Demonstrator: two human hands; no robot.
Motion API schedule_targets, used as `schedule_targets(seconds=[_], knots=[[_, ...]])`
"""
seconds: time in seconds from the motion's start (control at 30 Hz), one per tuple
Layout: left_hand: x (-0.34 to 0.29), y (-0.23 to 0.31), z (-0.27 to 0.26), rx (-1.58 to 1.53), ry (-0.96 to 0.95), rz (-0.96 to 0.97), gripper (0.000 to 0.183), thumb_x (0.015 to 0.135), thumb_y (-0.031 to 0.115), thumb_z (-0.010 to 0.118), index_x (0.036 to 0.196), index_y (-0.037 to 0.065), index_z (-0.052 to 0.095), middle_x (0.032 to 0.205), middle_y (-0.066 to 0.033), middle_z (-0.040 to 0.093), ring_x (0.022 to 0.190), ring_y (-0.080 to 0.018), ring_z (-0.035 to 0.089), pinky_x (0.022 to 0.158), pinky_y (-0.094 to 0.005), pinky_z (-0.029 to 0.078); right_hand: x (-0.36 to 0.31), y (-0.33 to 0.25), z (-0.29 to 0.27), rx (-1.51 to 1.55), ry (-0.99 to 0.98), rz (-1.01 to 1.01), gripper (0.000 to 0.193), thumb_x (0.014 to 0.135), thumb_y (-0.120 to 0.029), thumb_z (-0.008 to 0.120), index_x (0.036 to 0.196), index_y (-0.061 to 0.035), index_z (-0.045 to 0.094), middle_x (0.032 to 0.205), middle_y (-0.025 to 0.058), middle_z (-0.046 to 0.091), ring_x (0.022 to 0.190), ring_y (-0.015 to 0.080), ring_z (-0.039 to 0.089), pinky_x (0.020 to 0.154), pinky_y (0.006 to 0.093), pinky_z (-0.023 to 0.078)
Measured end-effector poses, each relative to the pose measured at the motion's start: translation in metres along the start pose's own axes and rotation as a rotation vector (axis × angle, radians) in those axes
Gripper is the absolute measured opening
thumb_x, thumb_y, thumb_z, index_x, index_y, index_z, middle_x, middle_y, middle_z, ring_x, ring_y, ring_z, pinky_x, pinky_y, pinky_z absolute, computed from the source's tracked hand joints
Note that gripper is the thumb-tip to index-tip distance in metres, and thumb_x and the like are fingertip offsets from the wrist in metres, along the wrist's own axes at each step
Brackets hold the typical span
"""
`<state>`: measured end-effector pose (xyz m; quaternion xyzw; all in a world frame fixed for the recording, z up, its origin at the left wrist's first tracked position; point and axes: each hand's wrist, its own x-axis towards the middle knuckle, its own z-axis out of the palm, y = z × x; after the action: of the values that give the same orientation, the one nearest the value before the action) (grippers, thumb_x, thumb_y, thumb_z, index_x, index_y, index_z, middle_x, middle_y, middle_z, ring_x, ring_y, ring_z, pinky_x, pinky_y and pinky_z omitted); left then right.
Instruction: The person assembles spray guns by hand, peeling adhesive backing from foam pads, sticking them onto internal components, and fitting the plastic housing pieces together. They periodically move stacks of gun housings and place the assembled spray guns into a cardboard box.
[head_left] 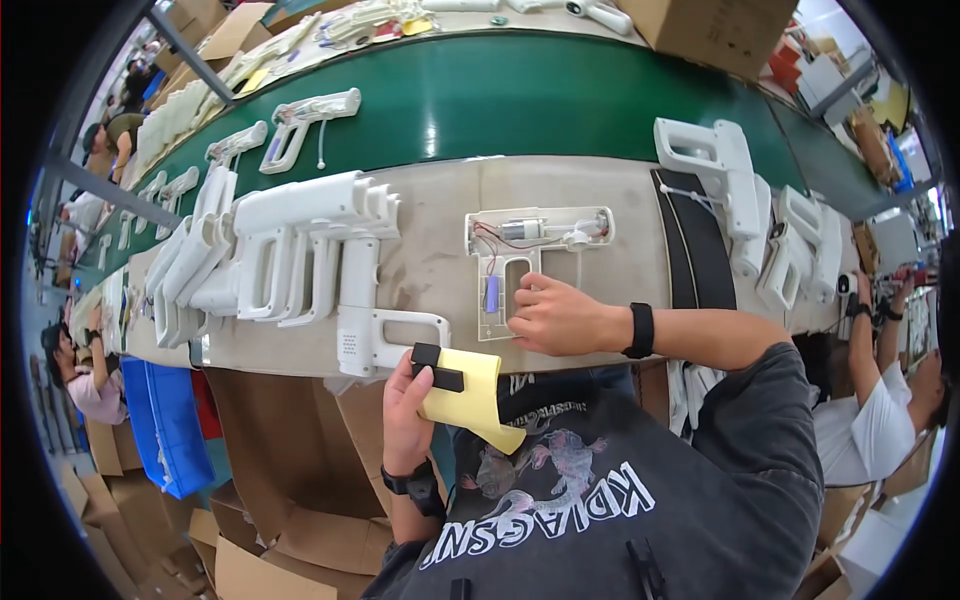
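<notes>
Right fingers (523,325) touch the open white housing (500,255) at lower right.

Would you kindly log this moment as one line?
left-hand grip: yellow sheet, black pads | right-hand grip: at open white housing | purple cylinder: in housing

White pistol-shaped half shell (503,262) flat on worktop (430,270), open side up, handle toward wearer: motor-like cylinder (523,229) in barrel, red wires (487,238), purple cylinder (491,294) in handle. Yellow sheet (470,385) curling, off worktop's near edge; black blocks (447,379) at its left end.
</notes>
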<state>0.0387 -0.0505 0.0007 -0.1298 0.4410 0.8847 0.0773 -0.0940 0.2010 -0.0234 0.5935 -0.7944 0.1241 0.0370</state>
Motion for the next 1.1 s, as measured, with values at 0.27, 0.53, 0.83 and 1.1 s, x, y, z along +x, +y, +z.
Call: schedule_targets(seconds=[0.27,0.53,0.83,1.1], knots=[[-0.002,-0.003,0.007,0.072,0.016,-0.015,0.024,0.102,0.011,0.056,0.123,0.000,0.057,0.112,-0.0055,0.067,0.101,-0.0122,0.065,0.090,-0.0273,0.051,-0.027,0.021,-0.028,0.288,0.328,0.288,0.018,0.084,-0.012,0.074,0.100,-0.0081,0.069,0.095,0.0070,0.066,0.097,0.0285,0.061,0.090,0.0427,0.049],[0.003,-0.018,0.016,0.337,-0.037,0.054,0.017,0.100,0.008,0.061,0.116,0.001,0.058,0.104,-0.0011,0.066,0.094,-0.0067,0.060,0.086,-0.0236,0.047,-0.064,0.043,-0.031,0.161,0.420,0.680,0.020,0.086,-0.008,0.073,0.105,-0.0041,0.071,0.100,0.0094,0.066,0.095,0.0304,0.062,0.083,0.0405,0.052],[0.026,-0.029,0.039,0.947,-0.354,0.253,0.022,0.095,0.006,0.066,0.094,0.000,0.044,0.160,-0.0247,0.034,0.153,-0.0379,0.022,0.119,-0.0416,0.026,-0.061,0.053,-0.025,0.039,0.352,0.527,0.023,0.083,-0.002,0.071,0.106,-0.0061,0.072,0.097,0.0060,0.064,0.094,0.0258,0.060,0.087,0.0376,0.048],[0.030,-0.040,0.038,1.019,-0.345,0.267,0.029,0.094,0.010,0.069,0.092,-0.001,0.043,0.159,-0.0264,0.035,0.151,-0.0429,0.024,0.118,-0.0442,0.030,-0.052,0.051,-0.028,-0.138,0.111,0.469,0.032,0.079,0.003,0.062,0.110,-0.0019,0.067,0.100,0.0086,0.058,0.097,0.0272,0.059,0.084,0.0384,0.050]])
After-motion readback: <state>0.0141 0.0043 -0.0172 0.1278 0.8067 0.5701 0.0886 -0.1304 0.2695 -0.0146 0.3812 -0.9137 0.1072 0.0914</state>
